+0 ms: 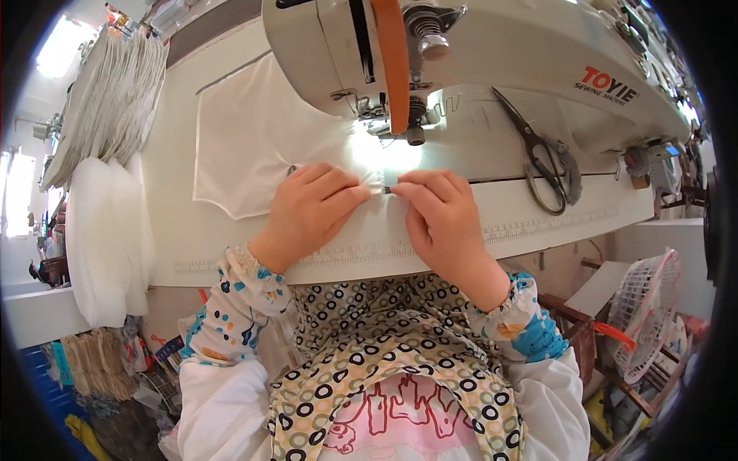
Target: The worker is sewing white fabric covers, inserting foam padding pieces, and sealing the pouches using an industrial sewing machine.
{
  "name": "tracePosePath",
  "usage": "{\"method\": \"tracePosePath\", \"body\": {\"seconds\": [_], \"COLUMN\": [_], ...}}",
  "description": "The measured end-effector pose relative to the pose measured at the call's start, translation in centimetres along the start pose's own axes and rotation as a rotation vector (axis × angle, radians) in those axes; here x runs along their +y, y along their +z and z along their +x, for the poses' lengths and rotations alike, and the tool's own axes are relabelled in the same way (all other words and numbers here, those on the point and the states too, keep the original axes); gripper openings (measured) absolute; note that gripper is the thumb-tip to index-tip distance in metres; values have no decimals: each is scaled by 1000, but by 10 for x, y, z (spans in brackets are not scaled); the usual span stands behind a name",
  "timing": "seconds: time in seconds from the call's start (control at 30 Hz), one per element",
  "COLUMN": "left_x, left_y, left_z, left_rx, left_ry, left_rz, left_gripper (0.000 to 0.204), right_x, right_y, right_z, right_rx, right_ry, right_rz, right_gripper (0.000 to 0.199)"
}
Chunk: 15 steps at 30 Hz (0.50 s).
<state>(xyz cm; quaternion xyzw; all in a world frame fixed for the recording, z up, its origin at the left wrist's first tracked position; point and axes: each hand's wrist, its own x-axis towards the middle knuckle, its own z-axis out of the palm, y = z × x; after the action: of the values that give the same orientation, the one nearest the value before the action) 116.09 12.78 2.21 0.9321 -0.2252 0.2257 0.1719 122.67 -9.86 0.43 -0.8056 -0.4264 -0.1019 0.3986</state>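
Note:
A white fabric piece (242, 142) lies flat on the sewing table, its right part running under the lit needle area of a sewing machine (323, 65). At its near right edge my left hand (311, 207) is closed, thumb and fingers pinching the cloth. Close beside it, my right hand (444, 215) is pinched too, its fingertips at a small dark bit between the hands that is too small to name. Both hands are just in front of the presser foot. A bit of grey metal shows behind my left knuckles, mostly hidden.
Black-handled scissors (538, 150) lie open to the right, beside a grey scrap (570, 170). A printed ruler strip (530, 224) follows the table's near edge. Stacked grey-white cloth (115, 100) and white padding (108, 238) hang at the left. A fan (644, 315) stands lower right.

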Motion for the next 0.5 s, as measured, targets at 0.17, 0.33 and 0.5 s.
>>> {"method": "tracePosePath", "body": {"seconds": [0.17,0.33,0.5], "left_x": [-2,-4,-9], "left_y": [-2,-4,-3], "left_z": [-2,-4,-4], "left_rx": [4,-5,-4], "left_ry": [-22,-26,-13], "left_rz": [-70,-90,-131], "left_gripper": [20,22,25], "right_x": [-3,0,1], "right_y": [-2,0,2], "right_z": [10,9,14], "right_rx": [-66,-68,-90], "right_ry": [-7,-84,-122], "right_rz": [0,-107,-184], "right_gripper": [41,44,41]}}
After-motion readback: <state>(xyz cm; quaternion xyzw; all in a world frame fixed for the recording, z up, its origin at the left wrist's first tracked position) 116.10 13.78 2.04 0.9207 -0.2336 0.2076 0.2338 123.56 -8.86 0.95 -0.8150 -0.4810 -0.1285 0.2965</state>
